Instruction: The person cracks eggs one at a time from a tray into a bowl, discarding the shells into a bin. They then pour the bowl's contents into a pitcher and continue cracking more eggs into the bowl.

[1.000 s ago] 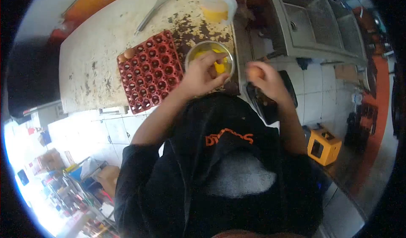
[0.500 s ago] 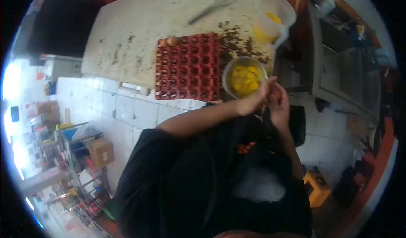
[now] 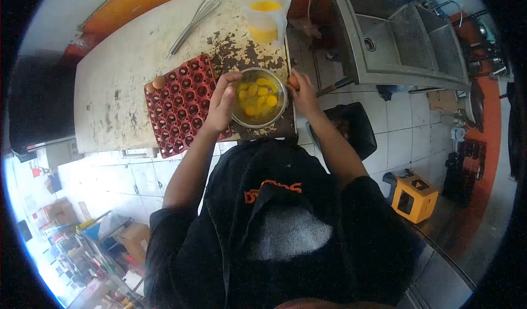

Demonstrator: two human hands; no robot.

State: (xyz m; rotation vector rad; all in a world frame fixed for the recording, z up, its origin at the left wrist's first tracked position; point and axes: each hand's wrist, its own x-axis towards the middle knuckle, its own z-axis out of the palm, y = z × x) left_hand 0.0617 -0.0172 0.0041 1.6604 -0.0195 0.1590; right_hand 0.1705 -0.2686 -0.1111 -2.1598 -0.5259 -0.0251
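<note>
A round bowl (image 3: 258, 123) of cracked eggs, with several whole yolks (image 3: 262, 91) in it, stands at the table's front right corner. My left hand (image 3: 222, 104) is at the bowl's left rim, fingers extended and holding nothing. On the opposite side, my right hand (image 3: 306, 96) grips a brown egg (image 3: 293, 82) close to the right rim. Left of the bowl lies a red egg tray (image 3: 184, 97), mostly bare cups, with a couple of brown eggs (image 3: 158, 82) in its far left corner.
Behind the bowl stands a clear plastic jug (image 3: 267, 19) with yellow liquid. A whisk (image 3: 193, 26) lies on the worn table (image 3: 110, 84). To the right are a black bin (image 3: 359, 133), a steel sink (image 3: 379, 45) and a yellow crate-like box (image 3: 415, 198).
My hands were together right of the bowl around the egg; now they are apart, left hand moved to the bowl's left side. The whole view has swung, shifting the table leftward.
</note>
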